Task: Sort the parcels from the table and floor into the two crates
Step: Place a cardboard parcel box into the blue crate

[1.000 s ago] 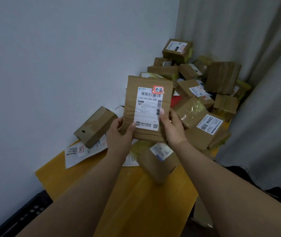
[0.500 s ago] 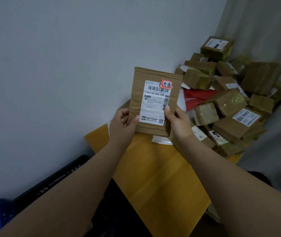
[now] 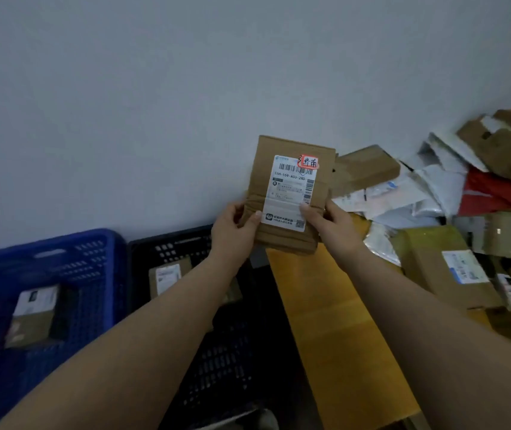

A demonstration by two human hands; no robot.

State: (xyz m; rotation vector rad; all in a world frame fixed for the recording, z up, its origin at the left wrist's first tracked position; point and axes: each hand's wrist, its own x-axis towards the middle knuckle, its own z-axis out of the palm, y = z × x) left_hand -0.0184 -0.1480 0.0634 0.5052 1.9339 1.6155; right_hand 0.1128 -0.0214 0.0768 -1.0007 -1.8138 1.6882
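Currently a flat brown parcel (image 3: 291, 193) is held upright in the air, label facing the camera, just above the near corner of the counter (image 3: 335, 330) and beside the black crate (image 3: 204, 321). The left hand (image 3: 232, 231) pinches its lower left edge, thumb on the front; the right hand (image 3: 332, 225) grips the lower right edge the same way. By my reading, sorting has barely begun: the black crate shows one or two boxes, the blue crate (image 3: 71, 265) to its left shows one, while a large heap of parcels (image 3: 453, 231) covers the counter's far end. Whether any parcels lie on the floor cannot be seen.
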